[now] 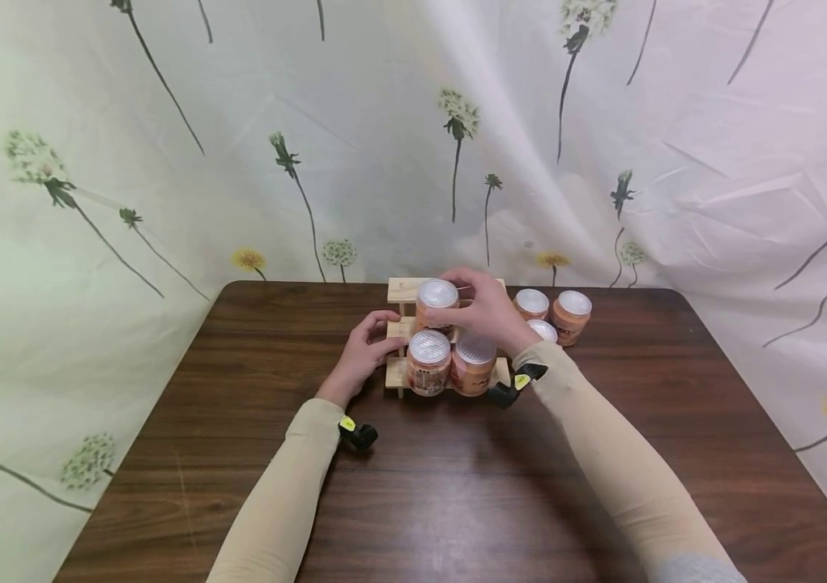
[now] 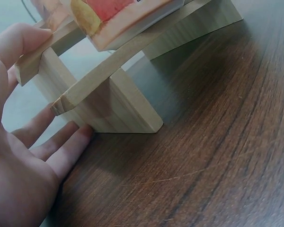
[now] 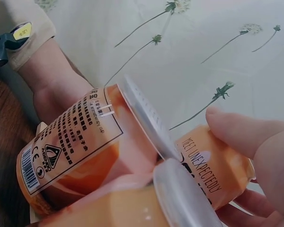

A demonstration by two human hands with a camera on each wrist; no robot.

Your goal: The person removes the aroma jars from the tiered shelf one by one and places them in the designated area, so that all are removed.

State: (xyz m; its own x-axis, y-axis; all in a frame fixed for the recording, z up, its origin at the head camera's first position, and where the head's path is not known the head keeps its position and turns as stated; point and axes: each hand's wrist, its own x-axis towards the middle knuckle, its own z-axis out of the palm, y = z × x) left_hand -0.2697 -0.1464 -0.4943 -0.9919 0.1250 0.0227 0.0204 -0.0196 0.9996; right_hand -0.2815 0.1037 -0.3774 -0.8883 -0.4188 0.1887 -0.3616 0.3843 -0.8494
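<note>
My right grip is grasping a round, orange-printed jar with a pale ridged lid, thumb on the near side; the jar is sitting inside that grip, over the middle of a pale wooden three-tier stand, though I cannot tell whether the tier is bearing its weight. I am judging it light and fairly stiff, its glossy side perhaps slippery, so I am favouring the broad body below the lid and no hard squeezing. Just below, nearer my body, a second orange jar and a third orange jar are standing side by side on the lowest tier. To the left, my left grip is clasping nothing: its fingers are lying extended, touching the stand's left end. Right of my right grip, three more orange lidded jars are standing close together on the dark-brown, wood-grained worktop. Farthest off, a white dandelion-printed cloth is hanging.
</note>
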